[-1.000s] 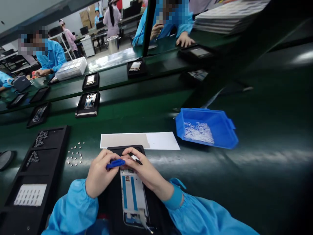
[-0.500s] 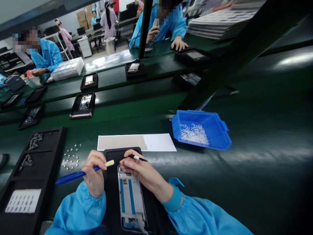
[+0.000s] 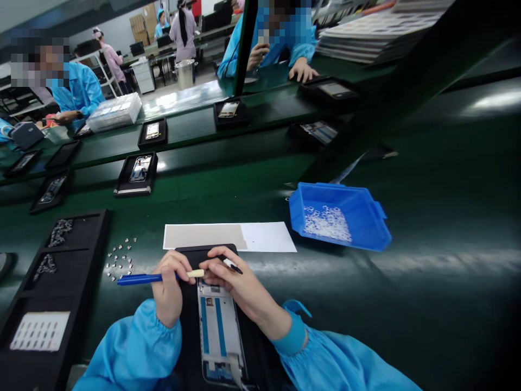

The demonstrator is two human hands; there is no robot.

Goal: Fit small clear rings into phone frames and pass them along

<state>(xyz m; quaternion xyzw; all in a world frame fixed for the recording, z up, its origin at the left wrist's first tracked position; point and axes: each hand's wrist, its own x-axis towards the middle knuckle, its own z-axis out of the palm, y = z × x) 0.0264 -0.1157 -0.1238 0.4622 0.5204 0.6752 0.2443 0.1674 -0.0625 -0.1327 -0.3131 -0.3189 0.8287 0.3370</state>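
The left hand [image 3: 169, 288] is pinching a blue stick [image 3: 140, 279], its pale tip [image 3: 196, 273] beside the right hand [image 3: 230, 282], which grips a black-and-white tool [image 3: 233, 265]. Under them, a phone frame [image 3: 214, 320] lies on a black tray [image 3: 189, 312].

No text or number is readable, including on the dark-marked white rectangular sheet [image 3: 39, 331] in the black compartmented tray [image 3: 67, 277].

Left fingers [image 3: 176, 263] hold blue pen-like tool [image 3: 140, 279]; right fingers [image 3: 217, 266], black-white tool [image 3: 233, 265]; phone frame [image 3: 222, 336] below.
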